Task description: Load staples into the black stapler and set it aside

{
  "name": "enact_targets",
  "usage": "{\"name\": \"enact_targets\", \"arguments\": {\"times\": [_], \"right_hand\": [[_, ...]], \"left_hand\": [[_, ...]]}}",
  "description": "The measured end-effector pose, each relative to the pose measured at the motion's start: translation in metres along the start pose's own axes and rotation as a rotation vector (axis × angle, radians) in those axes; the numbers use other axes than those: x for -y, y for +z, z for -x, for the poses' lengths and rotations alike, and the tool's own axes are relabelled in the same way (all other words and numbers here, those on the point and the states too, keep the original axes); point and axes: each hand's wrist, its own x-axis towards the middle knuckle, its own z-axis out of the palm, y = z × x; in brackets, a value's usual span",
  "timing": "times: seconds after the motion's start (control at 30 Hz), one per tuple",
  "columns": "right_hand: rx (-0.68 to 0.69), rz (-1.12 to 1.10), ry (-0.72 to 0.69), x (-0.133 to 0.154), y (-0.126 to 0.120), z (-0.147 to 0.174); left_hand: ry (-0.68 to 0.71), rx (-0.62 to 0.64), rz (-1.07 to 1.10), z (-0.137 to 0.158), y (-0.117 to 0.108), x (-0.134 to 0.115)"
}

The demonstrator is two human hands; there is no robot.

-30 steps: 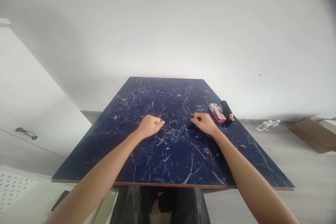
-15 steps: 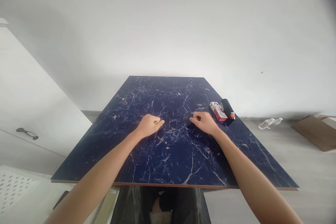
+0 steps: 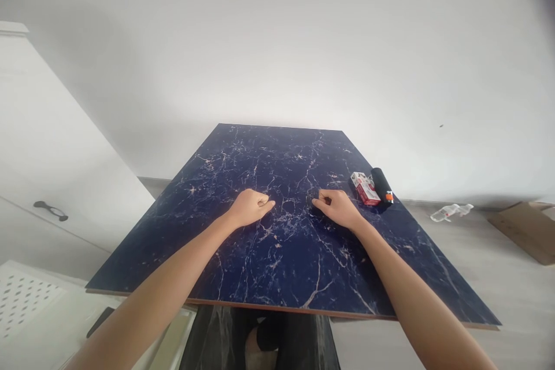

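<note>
My left hand (image 3: pixel 250 208) is closed in a loose fist over the middle of the dark blue marbled table (image 3: pixel 286 266), its thumb toward the right. Facing it across a short gap, my right hand (image 3: pixel 337 207) is curled into a fist too, thumb pointing left. Nothing shows in either hand. Just beyond my right hand lies a small red and white box (image 3: pixel 366 188). Against that box's right side is a black cylinder (image 3: pixel 382 185) with an orange patch at its near end. Neither item is touched by a hand.
A white wall (image 3: pixel 277 40) stands behind the table. On the left is a white cabinet (image 3: pixel 47 127) with a dark handle (image 3: pixel 51 210). A clear plastic bottle (image 3: pixel 451 213) and a cardboard box (image 3: pixel 524 231) lie on the floor at the right.
The camera view has tilted slightly, so the table and its items appear a little shifted. Both hands stay closed in nearly the same place.
</note>
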Motion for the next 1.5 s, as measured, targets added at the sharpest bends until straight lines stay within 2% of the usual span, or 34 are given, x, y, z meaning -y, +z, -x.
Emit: {"name": "enact_targets", "arguments": {"times": [0.4,0.83,0.93,1.0,1.07,1.17,1.3,1.4,1.5], "right_hand": [[0.015,0.001,0.01,-0.001,0.002,0.0],[0.027,0.019,0.01,-0.003,0.001,-0.001],[0.034,0.024,-0.04,0.007,-0.002,-0.002],[0.034,0.019,-0.107,0.018,-0.004,0.0],[0.066,0.028,-0.158,0.03,-0.004,0.004],[0.203,0.05,-0.183,0.047,0.003,0.011],[0.299,0.026,-0.214,0.057,0.015,0.012],[0.233,0.015,-0.234,0.053,0.013,0.007],[0.005,0.13,-0.166,0.038,-0.006,0.001]], "left_hand": [[0.035,0.039,-0.003,0.002,0.002,-0.003],[0.05,0.022,-0.017,0.002,-0.002,-0.008],[0.108,0.021,-0.006,0.002,-0.007,-0.016],[0.142,0.067,-0.023,0.003,-0.009,-0.02],[0.142,0.142,-0.044,0.005,-0.008,-0.022],[0.129,0.234,-0.06,0.007,-0.003,-0.021],[0.123,0.26,-0.078,0.006,0.007,-0.016],[0.103,0.27,-0.09,0.005,0.011,-0.014],[0.089,0.264,-0.092,0.004,0.01,-0.014]]}}
